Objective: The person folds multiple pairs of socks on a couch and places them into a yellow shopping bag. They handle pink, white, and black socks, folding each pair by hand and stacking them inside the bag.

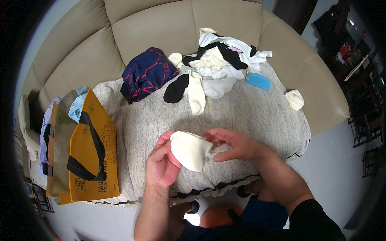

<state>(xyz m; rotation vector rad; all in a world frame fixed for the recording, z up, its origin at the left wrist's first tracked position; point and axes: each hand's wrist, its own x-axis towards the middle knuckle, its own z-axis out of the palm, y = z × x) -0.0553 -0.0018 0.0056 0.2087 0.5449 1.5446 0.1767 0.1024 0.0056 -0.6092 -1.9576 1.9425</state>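
Note:
A cream sock (191, 150), folded or bunched, is gripped at its left side by my left hand (162, 162). My right hand (233, 146) is at the sock's right end with thumb and fingers apart; whether it touches the fabric cannot be told. Beyond the hands, a cream sock (197, 96) lies flat next to a black sock (176, 89) and a white sock (220, 87). Behind them is a loose heap of black, white and cream socks (212, 57). A folded cream sock (294, 99) lies apart on the right.
A yellow bag (108, 144) with black handles stands at the left, light blue cloth (77, 105) inside. A navy, red-patterned cloth bundle (149, 75) and a blue item (258, 81) lie on the grey seat cover (241, 114). The beige sofa backrest (156, 27) curves behind.

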